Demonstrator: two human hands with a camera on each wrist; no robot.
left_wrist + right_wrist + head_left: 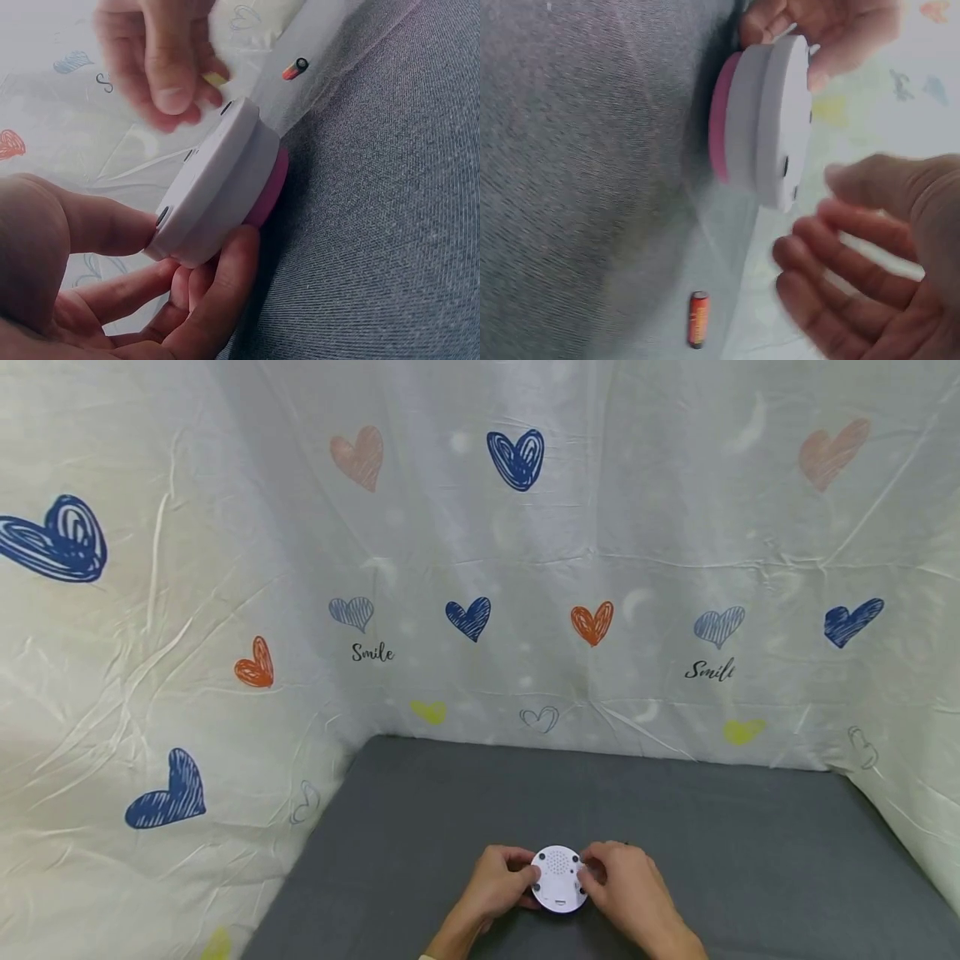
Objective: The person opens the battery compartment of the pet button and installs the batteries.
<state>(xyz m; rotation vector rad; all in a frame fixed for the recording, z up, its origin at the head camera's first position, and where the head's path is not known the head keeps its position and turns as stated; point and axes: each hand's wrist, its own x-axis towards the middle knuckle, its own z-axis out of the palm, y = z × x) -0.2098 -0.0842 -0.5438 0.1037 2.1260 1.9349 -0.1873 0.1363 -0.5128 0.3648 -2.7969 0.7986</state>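
A round white device [558,880] with a pink base layer [270,187] shows its underside, which has dark feet, a patch of small holes and a slot. My left hand [501,883] grips it at the left edge, thumb on the face and fingers beneath the rim. Close by the device's right edge is my right hand [628,887]. In the right wrist view that hand's fingers [855,247] are loosely bent and hold nothing. A red and black battery [698,319] lies on the grey cloth beyond the right hand.
The grey cloth-covered table [450,810] spreads around both hands. White curtains [420,543] printed with hearts and the word "Smile" hang along its back and sides.
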